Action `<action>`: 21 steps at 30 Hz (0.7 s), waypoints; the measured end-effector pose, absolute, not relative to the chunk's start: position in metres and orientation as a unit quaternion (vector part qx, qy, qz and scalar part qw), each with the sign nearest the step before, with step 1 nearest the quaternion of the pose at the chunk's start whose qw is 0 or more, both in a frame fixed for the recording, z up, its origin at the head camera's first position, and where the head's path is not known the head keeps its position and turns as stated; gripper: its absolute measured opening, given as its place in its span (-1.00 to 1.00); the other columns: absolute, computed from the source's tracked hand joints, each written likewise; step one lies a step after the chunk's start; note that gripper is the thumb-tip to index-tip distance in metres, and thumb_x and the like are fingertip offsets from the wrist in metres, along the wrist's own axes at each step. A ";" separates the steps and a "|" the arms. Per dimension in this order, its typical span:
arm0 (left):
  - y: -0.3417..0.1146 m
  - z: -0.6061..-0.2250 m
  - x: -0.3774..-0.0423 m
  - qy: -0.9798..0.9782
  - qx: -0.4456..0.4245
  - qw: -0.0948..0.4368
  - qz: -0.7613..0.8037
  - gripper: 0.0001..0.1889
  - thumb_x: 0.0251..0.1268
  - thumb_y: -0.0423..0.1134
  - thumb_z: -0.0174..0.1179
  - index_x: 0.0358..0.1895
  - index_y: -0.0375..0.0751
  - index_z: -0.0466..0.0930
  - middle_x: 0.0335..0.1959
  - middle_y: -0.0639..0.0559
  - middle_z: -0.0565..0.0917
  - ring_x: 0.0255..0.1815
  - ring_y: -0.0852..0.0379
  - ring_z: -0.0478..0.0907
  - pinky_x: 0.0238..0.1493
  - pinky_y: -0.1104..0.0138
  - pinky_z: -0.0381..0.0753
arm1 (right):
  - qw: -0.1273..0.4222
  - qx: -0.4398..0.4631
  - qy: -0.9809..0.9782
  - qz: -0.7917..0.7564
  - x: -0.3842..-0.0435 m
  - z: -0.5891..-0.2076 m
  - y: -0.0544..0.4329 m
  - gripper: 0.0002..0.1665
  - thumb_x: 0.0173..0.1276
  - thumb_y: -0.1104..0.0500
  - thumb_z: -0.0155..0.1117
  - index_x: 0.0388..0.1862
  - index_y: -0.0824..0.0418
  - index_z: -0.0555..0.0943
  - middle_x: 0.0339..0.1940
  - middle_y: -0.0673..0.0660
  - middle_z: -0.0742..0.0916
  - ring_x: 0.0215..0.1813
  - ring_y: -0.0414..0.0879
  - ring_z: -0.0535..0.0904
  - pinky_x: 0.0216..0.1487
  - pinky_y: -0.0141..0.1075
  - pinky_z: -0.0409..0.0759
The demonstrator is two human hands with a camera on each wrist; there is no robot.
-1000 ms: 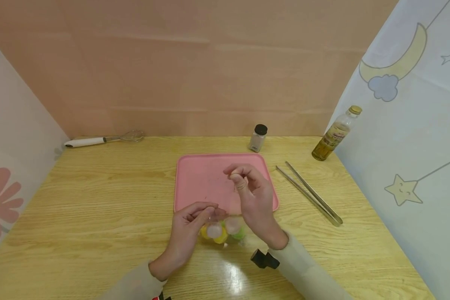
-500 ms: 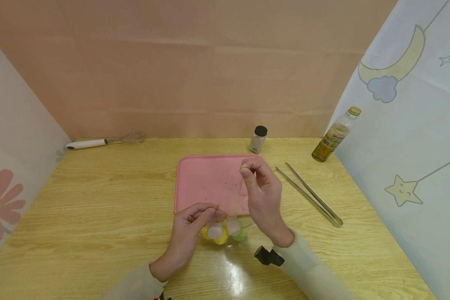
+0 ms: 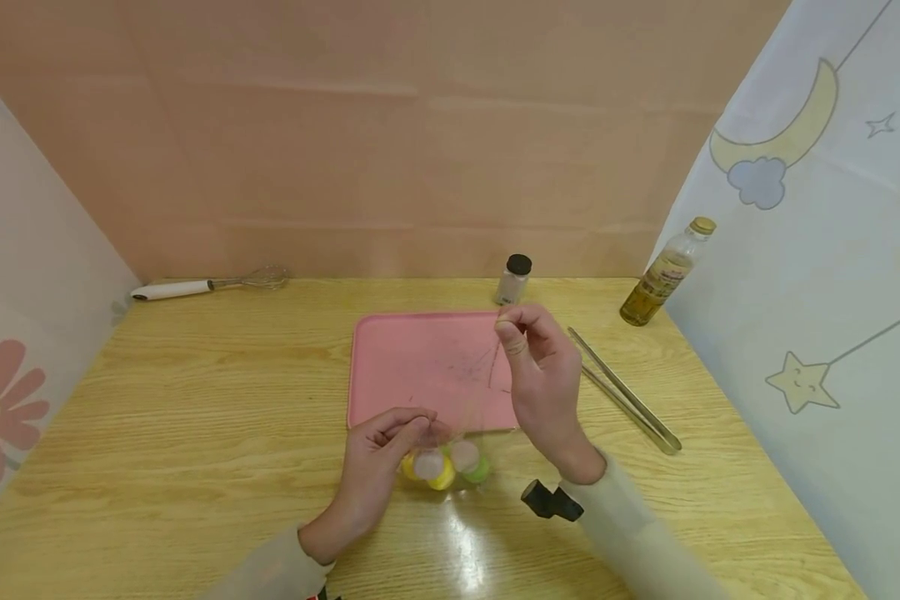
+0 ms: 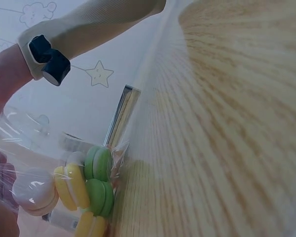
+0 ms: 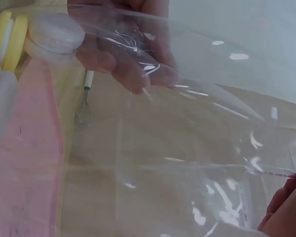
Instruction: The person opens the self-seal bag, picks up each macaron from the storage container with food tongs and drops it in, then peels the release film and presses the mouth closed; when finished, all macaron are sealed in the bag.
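Yellow, green and pale macarons (image 3: 441, 473) sit inside a clear plastic bag (image 5: 187, 143) in front of the pink tray (image 3: 397, 358). My left hand (image 3: 375, 454) pinches the bag just above the macarons. Raised over the tray's right side, my right hand (image 3: 546, 379) pinches the far edge of the plastic, which stretches between both hands. In the left wrist view, macarons (image 4: 96, 163) show through the film near the table. The right wrist view has thin print along the pinched edge. Where the see-through bag ends is hard to tell from above.
Long metal tongs (image 3: 630, 396) lie right of the tray. A black-capped jar (image 3: 512, 285) stands behind it, and an oil bottle (image 3: 660, 277) at the back right. A whisk (image 3: 202, 286) lies at the back left, near the wall.
My right hand has moved right and a little away from me, drawing the plastic wider. The left hand and the macarons stay nearly where they were.
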State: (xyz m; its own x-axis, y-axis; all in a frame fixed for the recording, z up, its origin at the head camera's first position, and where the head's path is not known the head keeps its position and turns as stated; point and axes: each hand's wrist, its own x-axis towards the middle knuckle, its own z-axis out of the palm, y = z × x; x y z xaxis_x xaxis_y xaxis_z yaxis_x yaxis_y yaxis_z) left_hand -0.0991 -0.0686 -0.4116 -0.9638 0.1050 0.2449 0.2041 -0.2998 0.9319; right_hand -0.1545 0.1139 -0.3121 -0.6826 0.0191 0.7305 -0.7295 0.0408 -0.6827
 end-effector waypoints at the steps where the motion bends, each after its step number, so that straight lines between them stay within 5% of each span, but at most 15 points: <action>1: -0.069 -0.412 -0.099 -0.590 -0.131 0.030 -0.796 -0.75 0.51 -0.39 0.14 -0.03 -0.62 0.59 -0.21 -0.17 0.78 -0.17 0.01 0.76 -0.09 0.18 0.71 | 0.295 0.268 -0.661 0.636 -0.155 -0.311 0.115 -0.64 0.51 0.17 0.23 -0.25 0.53 0.53 -0.29 0.03 0.59 -0.23 -0.12 0.46 -0.16 -0.34 0.44; 21: -0.068 -0.412 -0.099 -0.575 -0.141 0.028 -0.806 -0.78 0.52 -0.41 0.12 -0.02 -0.58 0.60 -0.21 -0.18 0.78 -0.18 -0.04 0.77 -0.04 0.13 0.70 | 0.343 0.221 -0.680 0.609 -0.163 -0.288 0.137 -0.63 0.51 0.16 0.26 -0.24 0.53 0.56 -0.30 0.15 0.64 -0.21 -0.13 0.53 -0.09 -0.34 0.52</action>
State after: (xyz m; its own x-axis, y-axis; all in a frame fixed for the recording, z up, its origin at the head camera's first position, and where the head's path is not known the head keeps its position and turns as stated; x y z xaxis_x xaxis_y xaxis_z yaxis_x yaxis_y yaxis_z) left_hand -0.0987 -0.0682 -0.4116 -0.9587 0.1161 0.2598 0.2078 -0.3382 0.9178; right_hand -0.1633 0.1368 -0.2878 -0.6667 0.1178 0.7359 -0.7183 0.1620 -0.6767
